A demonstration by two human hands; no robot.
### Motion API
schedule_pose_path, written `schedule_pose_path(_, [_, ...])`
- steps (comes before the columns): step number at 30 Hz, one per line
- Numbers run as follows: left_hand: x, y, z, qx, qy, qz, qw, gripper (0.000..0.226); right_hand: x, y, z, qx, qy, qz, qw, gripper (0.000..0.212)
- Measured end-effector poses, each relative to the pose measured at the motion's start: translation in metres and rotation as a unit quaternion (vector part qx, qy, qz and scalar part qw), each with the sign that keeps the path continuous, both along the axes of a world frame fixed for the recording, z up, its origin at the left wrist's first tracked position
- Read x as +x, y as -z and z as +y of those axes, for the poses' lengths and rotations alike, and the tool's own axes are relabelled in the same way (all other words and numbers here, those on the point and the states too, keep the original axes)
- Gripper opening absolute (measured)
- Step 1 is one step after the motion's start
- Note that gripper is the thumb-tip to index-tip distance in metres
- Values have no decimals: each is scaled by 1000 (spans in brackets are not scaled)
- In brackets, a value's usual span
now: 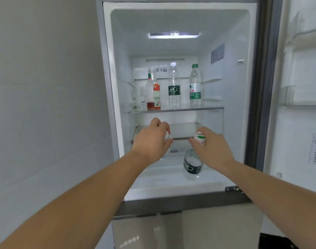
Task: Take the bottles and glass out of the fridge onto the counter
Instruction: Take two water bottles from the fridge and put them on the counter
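Head view: we held the dark-labelled water bottle (192, 165) by its cap in the right hand (212, 149), presumably to lift it upright. Our left hand (151, 140) curled round a white-capped bottle (166, 137), mostly hidden. The glass (142, 97) and three bottles (174, 90) stood on the upper shelf (209, 108).

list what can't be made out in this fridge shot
Head view only.
- White thing in left hand: mostly covered by the fingers, kind unclear.
- Bottle in right hand: neck hidden behind the hand.
- Glass on shelf: faint, contents too small to tell.
- Counter: out of frame.
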State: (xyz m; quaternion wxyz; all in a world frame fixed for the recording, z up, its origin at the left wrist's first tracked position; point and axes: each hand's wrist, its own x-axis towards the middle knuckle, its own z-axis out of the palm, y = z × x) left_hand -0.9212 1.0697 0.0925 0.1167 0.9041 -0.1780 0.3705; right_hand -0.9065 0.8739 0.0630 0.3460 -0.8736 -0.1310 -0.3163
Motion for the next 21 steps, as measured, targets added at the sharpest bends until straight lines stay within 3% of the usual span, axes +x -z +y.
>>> schedule_pose_path(4, [-16, 20, -17, -63, 20, 52, 996, 32, -38, 25, -15, 19, 34, 46, 998, 29])
schedule_pose_path(9, [-35, 31, -46, -47, 50, 122, 990, 47, -93, 30, -61, 18, 48, 113, 992, 27])
schedule_pose_path(15, [-86, 26, -110, 138, 85, 210, 964, 57, -164, 10, -136, -58, 48, 121, 990, 19])
schedule_pose_path(18, [-113, 25, -158, 235, 100, 178, 950, 62, -198, 10, -176, -68, 85, 123, 986, 22])
schedule_pose_path(21, [-141, 33, -209, 248, 177, 139, 942, 48, -231, 5, -214, -71, 144, 126, 979, 22])
